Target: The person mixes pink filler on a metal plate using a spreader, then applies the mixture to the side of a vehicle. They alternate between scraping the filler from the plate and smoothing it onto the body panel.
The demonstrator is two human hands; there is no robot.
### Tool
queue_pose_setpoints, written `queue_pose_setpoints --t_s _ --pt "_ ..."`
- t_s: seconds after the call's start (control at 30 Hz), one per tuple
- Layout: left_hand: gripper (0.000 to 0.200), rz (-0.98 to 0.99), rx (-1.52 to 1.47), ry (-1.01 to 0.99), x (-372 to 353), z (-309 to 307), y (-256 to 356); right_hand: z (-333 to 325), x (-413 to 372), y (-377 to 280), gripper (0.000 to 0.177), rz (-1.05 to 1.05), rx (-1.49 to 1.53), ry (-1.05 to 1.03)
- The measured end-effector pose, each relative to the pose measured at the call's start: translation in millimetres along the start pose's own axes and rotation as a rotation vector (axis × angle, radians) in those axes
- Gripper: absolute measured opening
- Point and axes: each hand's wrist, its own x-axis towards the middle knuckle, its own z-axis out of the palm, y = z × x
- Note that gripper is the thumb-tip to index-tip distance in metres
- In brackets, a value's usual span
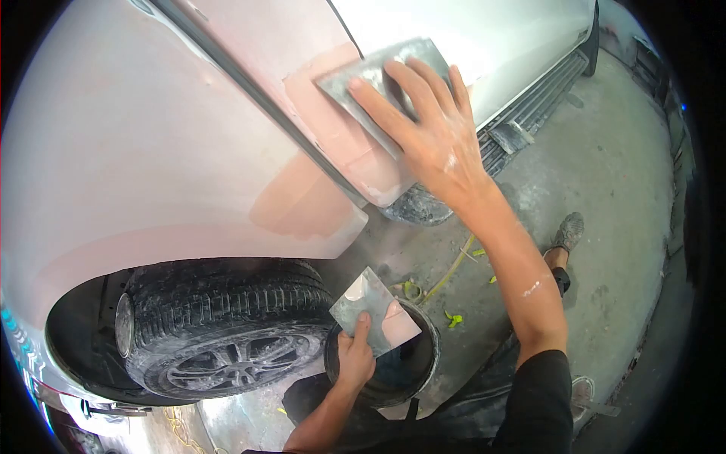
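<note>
My right hand (423, 129) presses a flat metal spreader (361, 77) against the lower edge of a car door (318, 113), over a patch of pinkish body filler (340, 144). My left hand (354, 356) holds a second metal plate (372, 309) smeared with pink filler, lower down, beside the front tyre (227, 325) and above a dark round container (412, 363). The fender (151, 174) also shows a wide pink filler area.
The car's silver body runs to the upper right with a side step (529, 106). The concrete floor (605, 189) carries dust and yellow-green scraps (454, 318). A foot in a shoe (569, 231) rests on the floor at right.
</note>
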Motion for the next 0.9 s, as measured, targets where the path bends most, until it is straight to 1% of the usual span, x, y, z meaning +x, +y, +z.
queue_pose_setpoints --t_s 0.07,0.17,0.27,0.37,0.4,0.5,0.53,0.6,0.67,0.73,0.83,0.9 --pt "0.026 0.012 -0.01 0.005 2 3 1 9 20 2 0.053 -0.014 -0.01 0.085" --pt "0.029 0.001 -0.002 0.007 0 5 3 15 34 1 0.054 -0.037 -0.02 0.11" --pt "0.028 -0.008 -0.002 -0.002 -2 5 4 14 25 -11 0.056 -0.063 0.009 0.04" --pt "0.028 -0.013 -0.017 -0.027 -2 6 3 11 -3 -22 0.058 -0.092 0.054 -0.058" --pt "0.027 -0.013 -0.013 -0.034 -1 4 1 12 -14 -21 0.056 -0.125 0.024 -0.089" --pt "0.028 -0.002 -0.001 -0.011 -4 9 4 0 -38 -18 0.053 -0.138 0.001 -0.194" --pt "0.029 0.005 0.001 0.003 -4 11 6 -6 -42 -16 0.053 -0.122 -0.002 -0.2" --pt "0.028 0.01 0.034 -0.03 -3 7 4 -22 -37 -12 0.052 -0.094 -0.007 -0.213" --pt "0.027 0.004 0.052 -0.048 -2 4 0 -22 -17 -9 0.052 -0.081 -0.019 -0.118" --pt "0.027 -0.004 0.056 -0.052 0 2 -3 -5 0 0 0.051 -0.092 -0.035 0.002" --pt "0.027 -0.01 0.074 -0.041 1 2 -2 8 21 3 0.051 -0.099 -0.043 0.11" --pt "0.027 0.002 0.052 -0.031 1 4 -1 14 26 7 0.052 -0.11 -0.073 0.122"
